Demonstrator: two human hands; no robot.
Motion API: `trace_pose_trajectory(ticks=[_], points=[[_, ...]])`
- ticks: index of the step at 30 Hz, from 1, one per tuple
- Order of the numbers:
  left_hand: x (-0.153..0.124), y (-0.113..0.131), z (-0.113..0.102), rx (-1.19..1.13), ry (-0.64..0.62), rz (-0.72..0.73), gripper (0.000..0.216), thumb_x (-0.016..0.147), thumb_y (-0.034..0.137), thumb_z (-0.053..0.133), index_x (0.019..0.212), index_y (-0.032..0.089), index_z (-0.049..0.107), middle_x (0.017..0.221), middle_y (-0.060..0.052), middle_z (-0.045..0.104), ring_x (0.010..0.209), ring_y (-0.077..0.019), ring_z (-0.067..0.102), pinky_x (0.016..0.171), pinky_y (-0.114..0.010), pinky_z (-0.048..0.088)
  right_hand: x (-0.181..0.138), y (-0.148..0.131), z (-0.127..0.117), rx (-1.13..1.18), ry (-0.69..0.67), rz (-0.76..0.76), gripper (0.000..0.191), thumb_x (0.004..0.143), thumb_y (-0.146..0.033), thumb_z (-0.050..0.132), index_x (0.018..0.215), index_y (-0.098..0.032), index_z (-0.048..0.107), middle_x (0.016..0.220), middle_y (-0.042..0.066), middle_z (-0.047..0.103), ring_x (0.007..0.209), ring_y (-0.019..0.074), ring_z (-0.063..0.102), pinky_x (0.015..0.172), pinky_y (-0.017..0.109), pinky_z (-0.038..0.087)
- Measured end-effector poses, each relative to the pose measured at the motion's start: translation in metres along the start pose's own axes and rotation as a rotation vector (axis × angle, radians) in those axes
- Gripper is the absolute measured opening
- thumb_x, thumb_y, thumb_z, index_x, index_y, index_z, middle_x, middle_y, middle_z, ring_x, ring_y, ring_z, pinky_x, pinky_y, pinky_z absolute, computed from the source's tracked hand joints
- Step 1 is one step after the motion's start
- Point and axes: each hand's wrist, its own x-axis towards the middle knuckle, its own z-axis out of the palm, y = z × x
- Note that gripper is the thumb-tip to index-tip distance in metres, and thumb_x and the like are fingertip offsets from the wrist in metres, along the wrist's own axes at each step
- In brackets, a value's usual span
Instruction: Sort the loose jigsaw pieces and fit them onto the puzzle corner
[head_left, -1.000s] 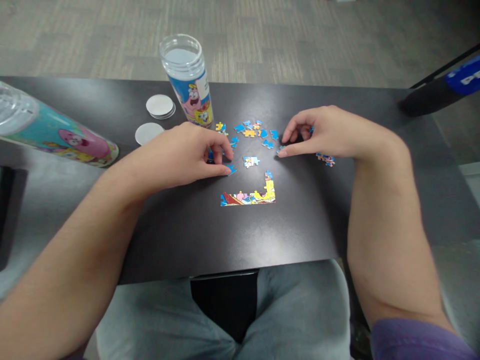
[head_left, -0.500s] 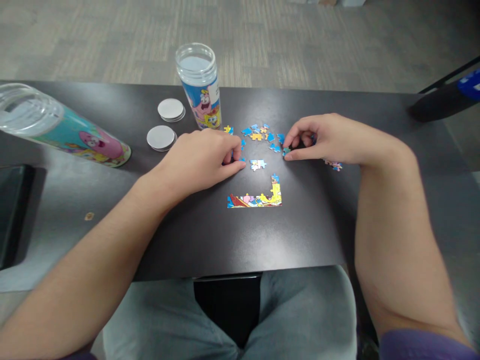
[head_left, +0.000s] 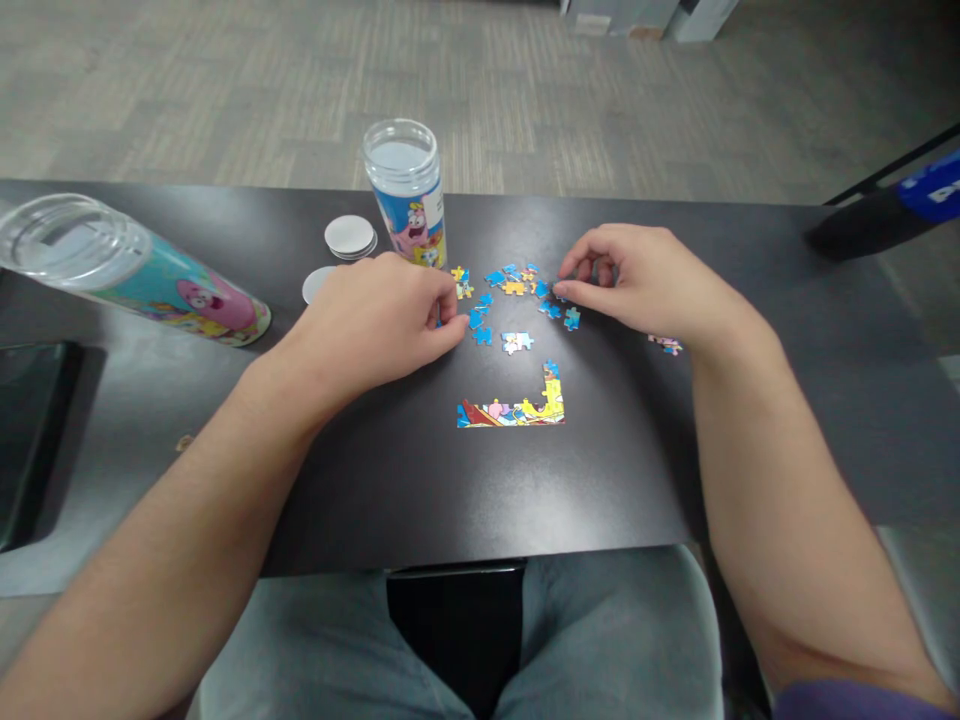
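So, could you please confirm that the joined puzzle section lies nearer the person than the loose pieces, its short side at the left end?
The joined puzzle section does lie nearer than the loose pieces, but the head view shows its short side at the right end.

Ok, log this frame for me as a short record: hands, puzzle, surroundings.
Left hand: curled beside loose pieces; grip hidden
Right hand: at the far-right edge of the loose pieces; hold unclear
Joined section: L-shaped, flat on the dark table
Loose piece colours: mostly blue, some yellow
Blue canister: standing beyond the left hand
Teal canister: standing at left
White discs: beside the blue canister
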Motion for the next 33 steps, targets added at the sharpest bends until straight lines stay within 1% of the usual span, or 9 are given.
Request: trace_pose_trajectory(ticks=[3,6,12,15,20,23,26,29,33], points=[[-0.001,-0.011,-0.001,-0.008,-0.075,-0.034,0.029,0.112,0.056,0.072,0.106,0.033,0.088,0.094,-0.009,0.086,0.081,-0.0397,0.075,0.082,-0.053,0.056,0.004,-0.005,0.009,-0.024,0.026,-0.053,0.01,0.107,-0.039,0.088,0.111,-0.03,0.085,0.118,0.011,0.089,0.102,0.0342,0.076,0.097,0.05,0.058],[-0.001,-0.022,-0.004,0.017,-0.11,-0.081,0.031,0.109,0.061,0.078,0.107,0.032,0.09,0.094,-0.009,0.086,0.08,-0.0377,0.075,0.084,-0.051,0.058,0.007,-0.006,0.016,-0.042,0.033,-0.08,0.006,0.11,-0.038,0.087,0.111,-0.033,0.084,0.119,0.01,0.089,0.101,0.0348,0.075,0.094,0.05,0.055],[-0.001,-0.027,-0.006,0.004,-0.076,-0.086,0.028,0.109,0.057,0.081,0.1,0.031,0.085,0.088,-0.006,0.082,0.081,-0.0331,0.072,0.081,-0.045,0.057,0.01,-0.011,0.029,-0.053,0.068,-0.138,0.011,0.113,-0.037,0.083,0.117,-0.028,0.086,0.119,0.011,0.088,0.092,0.0293,0.074,0.092,0.044,0.049],[-0.001,-0.024,-0.003,-0.024,-0.058,-0.095,0.027,0.107,0.057,0.083,0.094,0.032,0.084,0.084,-0.006,0.082,0.087,-0.0368,0.079,0.086,-0.046,0.061,0.007,-0.018,0.03,-0.046,0.059,-0.124,0.014,0.116,-0.049,0.083,0.116,-0.035,0.086,0.125,0.01,0.091,0.09,0.0317,0.073,0.093,0.05,0.053],[-0.002,-0.021,-0.007,0.02,-0.073,-0.196,0.048,0.111,0.074,0.075,0.09,0.032,0.084,0.093,-0.011,0.086,0.103,-0.0463,0.086,0.093,-0.054,0.065,0.006,-0.024,0.028,-0.042,0.03,-0.123,0.02,0.117,-0.061,0.077,0.112,-0.043,0.085,0.128,0.009,0.091,0.092,0.0361,0.076,0.096,0.061,0.057],[-0.002,-0.025,-0.013,0.024,-0.003,-0.275,0.047,0.111,0.074,0.075,0.092,0.032,0.08,0.091,-0.013,0.084,0.107,-0.0477,0.087,0.094,-0.055,0.065,0.007,-0.023,0.028,-0.028,0.036,-0.121,0.022,0.116,-0.062,0.079,0.109,-0.043,0.086,0.125,0.01,0.09,0.097,0.0388,0.079,0.096,0.062,0.057],[-0.002,-0.034,-0.016,-0.04,0.085,-0.344,0.046,0.105,0.076,0.086,0.096,0.032,0.077,0.097,-0.014,0.086,0.11,-0.05,0.088,0.096,-0.058,0.066,0.008,-0.021,0.029,-0.022,0.045,-0.118,0.024,0.116,-0.064,0.08,0.106,-0.043,0.087,0.121,0.01,0.091,0.099,0.0407,0.081,0.095,0.062,0.056],[0.0,-0.048,-0.01,-0.151,0.235,-0.368,0.059,0.094,0.073,0.103,0.122,0.03,0.075,0.118,-0.015,0.088,0.118,-0.05,0.088,0.1,-0.059,0.067,0.008,-0.02,0.029,-0.022,0.055,-0.118,0.023,0.115,-0.063,0.082,0.103,-0.044,0.088,0.118,0.01,0.091,0.098,0.0415,0.081,0.094,0.061,0.054],[0.006,-0.063,0.008,-0.343,0.439,-0.207,0.087,0.091,0.072,0.111,0.155,0.031,0.067,0.144,-0.011,0.087,0.132,-0.0401,0.086,0.108,-0.052,0.067,0.008,-0.021,0.029,-0.012,0.056,-0.114,0.022,0.114,-0.062,0.083,0.103,-0.043,0.087,0.118,0.01,0.091,0.096,0.0406,0.08,0.094,0.06,0.053]])
